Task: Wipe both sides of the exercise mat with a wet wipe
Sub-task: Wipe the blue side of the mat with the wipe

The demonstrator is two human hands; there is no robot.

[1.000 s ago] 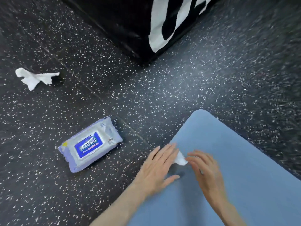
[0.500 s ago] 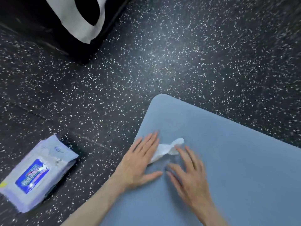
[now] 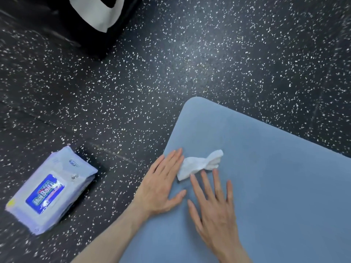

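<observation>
A black rubber gym floor flecked with white (image 3: 190, 63) is seen filling the room's visible area, with a black object bearing a white marking (image 3: 95, 14) standing at its far edge. A soft, matte blue exercise mat with a rounded corner (image 3: 284, 177) is spread flat on that floor, and both hands are laid upon it near its corner. A pale lilac soft pack of wet wipes with a blue label (image 3: 51, 188) lies on the floor to the left, apart from the mat. The left hand (image 3: 161, 186) is pressed flat, fingers together, its fingertips touching a twisted white wet wipe (image 3: 201, 164); the right hand (image 3: 214, 205) is spread, fingers apart, tips just beside the wipe, nothing gripped. The wipe would best be untwisted and flattened before wiping is begun, so that full contact is made; the underside looks yet to be done.
</observation>
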